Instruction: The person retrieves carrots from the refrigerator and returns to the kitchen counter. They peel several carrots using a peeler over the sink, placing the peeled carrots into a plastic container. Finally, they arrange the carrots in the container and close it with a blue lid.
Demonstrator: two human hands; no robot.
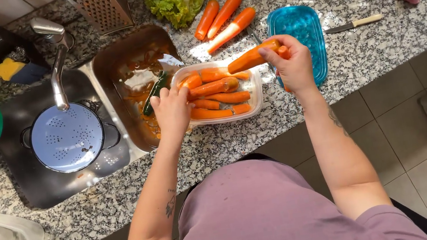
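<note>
**Packing peeled carrots at the sink**

Spanning the view, the speckled stone worktop (pixel 336 100) carries a steel sink (pixel 35 182) with a blue colander (pixel 68 137). Beside the sink sits a clear plastic tub (pixel 254 88) of peeled carrots, its blue lid (pixel 304 28) just behind. The left hand (pixel 171 112) grips the tub's near corner and a green peeler (pixel 154 93). The right hand (pixel 291 65) is closed around one carrot (pixel 249 58) above the tub; lowering it lengthwise alongside the others would likely fit best.
</note>
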